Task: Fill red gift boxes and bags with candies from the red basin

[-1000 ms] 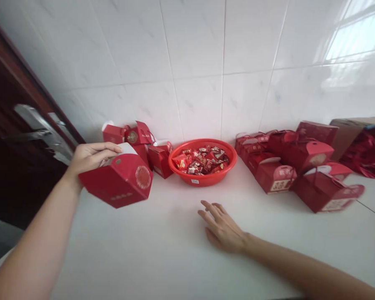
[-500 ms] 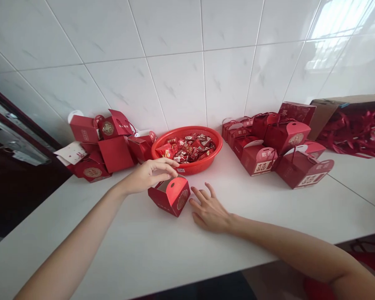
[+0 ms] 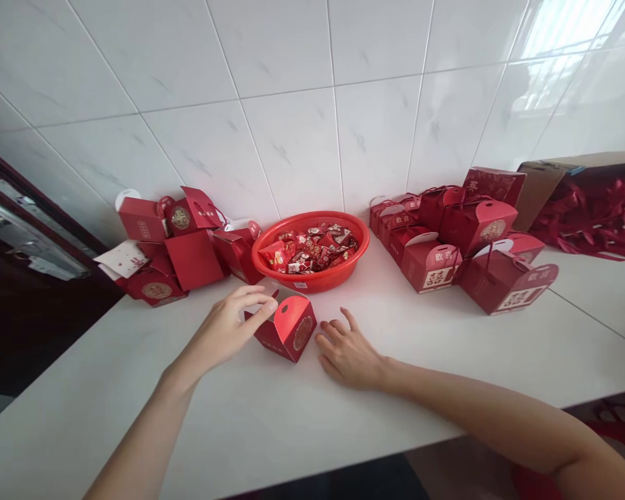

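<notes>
A small red gift box [image 3: 292,333] with raised flaps stands on the white table [image 3: 271,430], its top at least partly open. My left hand [image 3: 239,319] is over the box's left side, fingers bent and apart, with nothing visible in it; whether its fingertips touch the flap is hard to tell. Just right of the box, my right hand [image 3: 350,353] rests on the table with its fingers spread and holds nothing. Behind the box sits a red oval basket [image 3: 312,280] with wrapped candies [image 3: 317,246] in it.
Several red boxes [image 3: 195,258] are piled at the back left. More closed boxes [image 3: 432,264] stand in rows at the back right, beside a cardboard carton [image 3: 539,187] with dark red ribbons [image 3: 594,215]. A tiled wall [image 3: 292,139] runs behind.
My left hand has moved left and slightly down, away from the basket's rim and toward the box's left side. My right hand has hardly moved.
</notes>
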Action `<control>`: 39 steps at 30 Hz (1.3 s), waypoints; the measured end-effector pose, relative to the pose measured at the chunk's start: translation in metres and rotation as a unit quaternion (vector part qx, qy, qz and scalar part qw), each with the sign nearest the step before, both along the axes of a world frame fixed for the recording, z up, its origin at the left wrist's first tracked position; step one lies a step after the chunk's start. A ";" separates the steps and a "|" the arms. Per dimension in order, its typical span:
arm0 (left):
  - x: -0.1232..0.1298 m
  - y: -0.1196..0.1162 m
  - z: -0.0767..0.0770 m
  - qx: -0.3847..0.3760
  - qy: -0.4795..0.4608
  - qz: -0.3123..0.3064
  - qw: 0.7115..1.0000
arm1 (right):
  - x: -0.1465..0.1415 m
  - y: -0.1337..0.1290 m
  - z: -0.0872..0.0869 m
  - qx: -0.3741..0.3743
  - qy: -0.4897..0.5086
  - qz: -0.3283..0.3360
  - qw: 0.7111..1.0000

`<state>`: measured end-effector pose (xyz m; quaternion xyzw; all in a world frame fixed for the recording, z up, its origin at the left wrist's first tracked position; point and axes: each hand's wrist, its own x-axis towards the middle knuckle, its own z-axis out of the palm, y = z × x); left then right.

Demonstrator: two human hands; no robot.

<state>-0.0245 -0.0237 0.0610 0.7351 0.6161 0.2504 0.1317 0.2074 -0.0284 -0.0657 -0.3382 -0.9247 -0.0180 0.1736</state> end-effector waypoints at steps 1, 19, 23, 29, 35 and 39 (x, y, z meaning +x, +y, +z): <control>0.000 0.001 -0.002 -0.007 -0.012 -0.009 1.000 | 0.001 0.001 0.000 0.000 0.009 0.000 1.000; 0.011 0.009 -0.010 -0.063 -0.184 -0.092 0.977 | -0.022 0.022 0.083 -0.018 0.201 0.030 0.979; 0.006 0.009 -0.011 -0.063 -0.190 -0.075 0.977 | -0.023 0.020 0.081 -0.076 0.228 0.025 0.970; 0.001 0.013 -0.016 0.005 -0.213 -0.044 0.976 | -0.022 0.024 0.086 -0.190 0.310 0.044 0.931; -0.006 0.025 -0.028 -0.015 -0.220 -0.011 0.975 | -0.005 0.030 0.110 -0.270 0.245 0.084 0.927; -0.009 0.030 -0.033 -0.032 -0.241 0.020 0.970 | 0.013 0.032 0.120 -0.302 0.122 0.068 0.943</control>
